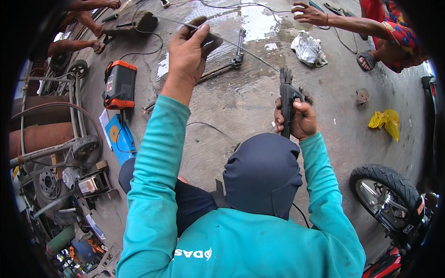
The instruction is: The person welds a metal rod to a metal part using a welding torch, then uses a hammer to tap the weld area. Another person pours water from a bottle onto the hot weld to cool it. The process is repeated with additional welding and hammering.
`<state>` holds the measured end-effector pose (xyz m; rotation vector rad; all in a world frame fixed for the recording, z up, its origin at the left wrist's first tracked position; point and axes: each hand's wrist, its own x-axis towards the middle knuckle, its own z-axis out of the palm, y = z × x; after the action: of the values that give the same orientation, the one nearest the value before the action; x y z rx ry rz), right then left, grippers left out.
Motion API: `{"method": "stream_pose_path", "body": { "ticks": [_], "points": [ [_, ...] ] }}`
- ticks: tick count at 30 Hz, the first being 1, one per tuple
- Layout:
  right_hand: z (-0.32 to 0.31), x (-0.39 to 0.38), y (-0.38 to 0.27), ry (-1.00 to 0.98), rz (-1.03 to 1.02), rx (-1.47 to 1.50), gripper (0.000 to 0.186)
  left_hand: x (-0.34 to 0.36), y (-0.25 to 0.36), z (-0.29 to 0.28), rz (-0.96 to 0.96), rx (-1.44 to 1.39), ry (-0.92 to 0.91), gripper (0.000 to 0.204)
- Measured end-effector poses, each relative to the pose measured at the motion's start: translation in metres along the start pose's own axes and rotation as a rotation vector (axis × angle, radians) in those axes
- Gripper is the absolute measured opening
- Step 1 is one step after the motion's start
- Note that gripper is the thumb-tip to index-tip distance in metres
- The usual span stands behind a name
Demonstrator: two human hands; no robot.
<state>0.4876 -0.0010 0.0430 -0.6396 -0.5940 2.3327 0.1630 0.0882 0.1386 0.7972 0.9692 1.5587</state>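
Note:
My left hand is raised at the upper middle, its fingers closed around a long thin welding rod. The rod slants down to the right, its lower end at the jaws of a black electrode holder. My right hand grips the holder's handle, with the jaws pointing away from me. Whether the jaws clamp the rod's tip is too small to tell. Beyond my hands, a metal pipe piece with an upright fitting lies on the stained concrete floor.
An orange-and-black welding machine stands at left, near a blue case and a wheeled cart. A white cloth, yellow plastic bag and motorcycle wheel are at right. Other people's limbs show at both upper corners.

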Motion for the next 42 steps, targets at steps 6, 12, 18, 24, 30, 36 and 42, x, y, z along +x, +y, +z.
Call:
{"method": "stream_pose_path", "body": {
  "ticks": [6,12,18,24,30,36,42],
  "points": [
    [-0.007,0.002,0.002,0.004,0.067,-0.006,0.052,-0.013,-0.03,0.009,0.055,-0.038,0.107,0.03],
    [-0.005,0.005,0.002,0.12,0.079,-0.058,0.05,-0.019,-0.038,0.01,0.094,0.028,0.102,0.031],
    [-0.009,0.007,0.002,0.188,0.102,-0.123,0.046,-0.028,-0.035,0.012,0.19,0.13,0.042,0.035],
    [-0.012,0.009,-0.001,0.192,0.105,-0.126,0.044,-0.033,-0.033,0.018,0.208,0.185,0.059,0.035],
    [-0.01,0.008,-0.005,0.199,0.1,-0.154,0.042,-0.035,-0.037,0.016,0.199,0.186,0.066,0.035],
    [-0.013,0.008,-0.003,0.206,0.136,-0.127,0.04,-0.04,-0.04,0.018,0.184,0.203,0.088,0.035],
    [-0.012,0.008,-0.004,0.224,0.169,-0.188,0.043,-0.044,-0.046,0.022,0.179,0.266,0.099,0.035]
  ]
}}
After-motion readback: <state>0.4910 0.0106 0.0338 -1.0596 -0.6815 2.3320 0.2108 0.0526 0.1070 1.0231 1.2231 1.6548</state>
